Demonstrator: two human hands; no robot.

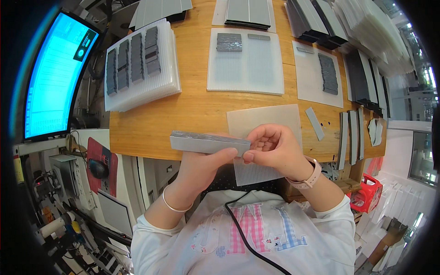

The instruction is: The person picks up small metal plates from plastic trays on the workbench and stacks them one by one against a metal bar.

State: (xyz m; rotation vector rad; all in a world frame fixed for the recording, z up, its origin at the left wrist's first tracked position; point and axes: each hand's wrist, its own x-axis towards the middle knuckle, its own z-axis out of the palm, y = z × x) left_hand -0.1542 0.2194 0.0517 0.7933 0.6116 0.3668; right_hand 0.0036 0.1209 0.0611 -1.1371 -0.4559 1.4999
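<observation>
A long bundle of thin grey strips point(197, 144) lies level in front of me, smooth on its near side and layered along the top. My left hand point(201, 167) is closed around it from below, with the thumb along the near side. At the bundle's right end, my right hand point(277, 144) has its fingers curled and its thumb and forefinger pinching the end. Whether a single strip is between those fingertips cannot be made out. Below both hands, a translucent ribbed plastic sheet point(284, 118) rests at the table's front edge, partly hidden by my right hand.
A pile of ribbed sheets point(169, 82) at left bears several dark grey strip bundles. More bundles lie on a middle sheet point(247, 68) and a right sheet point(311, 85). Loose strips point(315, 123) lie on the wooden table point(192, 110). A monitor point(57, 78) stands far left.
</observation>
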